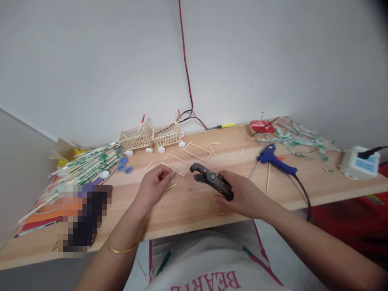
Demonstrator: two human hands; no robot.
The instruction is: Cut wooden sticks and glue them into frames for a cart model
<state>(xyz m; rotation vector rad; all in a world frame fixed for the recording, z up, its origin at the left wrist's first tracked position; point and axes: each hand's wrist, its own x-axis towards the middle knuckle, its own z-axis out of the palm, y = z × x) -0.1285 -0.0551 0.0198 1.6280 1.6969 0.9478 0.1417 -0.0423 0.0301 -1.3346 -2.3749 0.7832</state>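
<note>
My right hand [239, 192] is wrapped round the handles of black pruning shears [212, 180], whose curved jaws point left and stand apart with nothing between them. To the left, my left hand [156, 184] hovers low over the table with thumb and fingertips pinched together; whatever they hold is too small to make out. Short cut wooden sticks [171, 185] lie just beside and under its fingers. Two flat rectangular stick frames, a nearer one [183, 175] and a farther one [198, 157], rest on the wood beyond my hands.
Two small stick carts [136, 139] [166, 135] with white wheels stand at the back. Bagged sticks [91, 161] and blue discs [128, 169] lie left. On the right are a blue glue gun [274, 159], plastic wrappers [294, 137] and a white power socket [360, 161].
</note>
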